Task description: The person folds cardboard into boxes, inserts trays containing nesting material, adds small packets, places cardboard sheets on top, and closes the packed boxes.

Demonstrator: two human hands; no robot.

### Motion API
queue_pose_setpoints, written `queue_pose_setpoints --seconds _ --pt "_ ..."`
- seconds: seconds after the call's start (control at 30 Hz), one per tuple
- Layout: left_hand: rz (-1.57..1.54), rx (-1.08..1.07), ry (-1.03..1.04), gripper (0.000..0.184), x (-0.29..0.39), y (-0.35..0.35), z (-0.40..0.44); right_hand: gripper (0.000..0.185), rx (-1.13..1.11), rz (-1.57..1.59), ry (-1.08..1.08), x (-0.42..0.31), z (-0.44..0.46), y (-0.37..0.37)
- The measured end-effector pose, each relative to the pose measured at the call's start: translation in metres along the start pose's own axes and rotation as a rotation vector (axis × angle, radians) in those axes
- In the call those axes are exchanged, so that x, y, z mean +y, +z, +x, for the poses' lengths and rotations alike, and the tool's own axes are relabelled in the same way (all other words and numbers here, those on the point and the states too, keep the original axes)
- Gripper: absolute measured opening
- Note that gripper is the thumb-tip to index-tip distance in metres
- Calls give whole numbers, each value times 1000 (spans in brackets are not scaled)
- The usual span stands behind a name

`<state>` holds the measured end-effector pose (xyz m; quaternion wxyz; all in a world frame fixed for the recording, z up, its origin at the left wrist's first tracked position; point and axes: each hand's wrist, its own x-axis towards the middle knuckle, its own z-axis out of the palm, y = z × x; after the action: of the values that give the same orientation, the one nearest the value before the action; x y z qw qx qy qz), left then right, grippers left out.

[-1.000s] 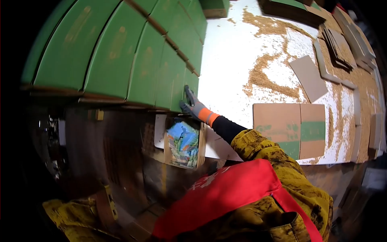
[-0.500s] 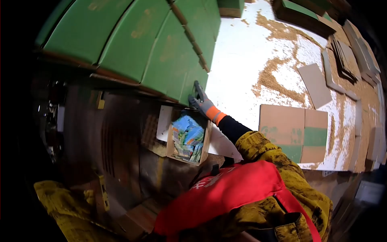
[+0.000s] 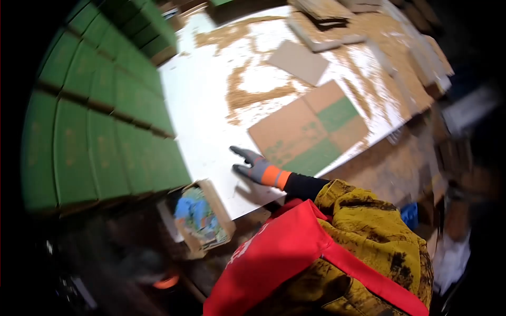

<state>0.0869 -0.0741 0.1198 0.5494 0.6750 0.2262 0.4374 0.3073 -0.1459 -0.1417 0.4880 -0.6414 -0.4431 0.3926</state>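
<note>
My right hand (image 3: 250, 165), in a grey glove with an orange cuff, hovers over the white tabletop (image 3: 203, 126) with thumb and fingers apart, holding nothing. Nearest to it lies a flat brown cardboard sheet (image 3: 287, 129) with green printed patches. My left hand (image 3: 142, 263) is low at the left, a dark glove blurred by motion, so its fingers cannot be made out. Just left of the table's corner stands an open cardboard box (image 3: 217, 208) holding several blue and green printed packets (image 3: 196, 215).
Stacked green boxes (image 3: 105, 142) form a wall along the table's left side, with more green boxes (image 3: 150, 34) behind. Brown crumbs (image 3: 253, 97) are scattered over the tabletop. A plain grey-brown card (image 3: 299, 62) and stacked flat cardboard (image 3: 321, 13) lie farther back.
My right hand has left the green boxes and moved right, over the table near the cardboard sheet. The view has turned right. My left glove has come into view at lower left.
</note>
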Motion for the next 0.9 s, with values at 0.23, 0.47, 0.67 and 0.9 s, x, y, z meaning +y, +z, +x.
queue_pose_setpoints --seconds 0.23,0.47,0.67,0.9 --pt "17 84 -606 42 -236 111 -84 61 616 -465 315 107 -61 -246" --pt "372 240 -865 73 -370 186 -147 82 404 -881 679 157 -93 -351" --pt "114 134 -797 48 -295 157 -118 48 -16 -4 460 60 -115 -411" --pt "205 -165 -617 44 -160 97 -58 50 -197 -1036 -679 -54 -118 -406"
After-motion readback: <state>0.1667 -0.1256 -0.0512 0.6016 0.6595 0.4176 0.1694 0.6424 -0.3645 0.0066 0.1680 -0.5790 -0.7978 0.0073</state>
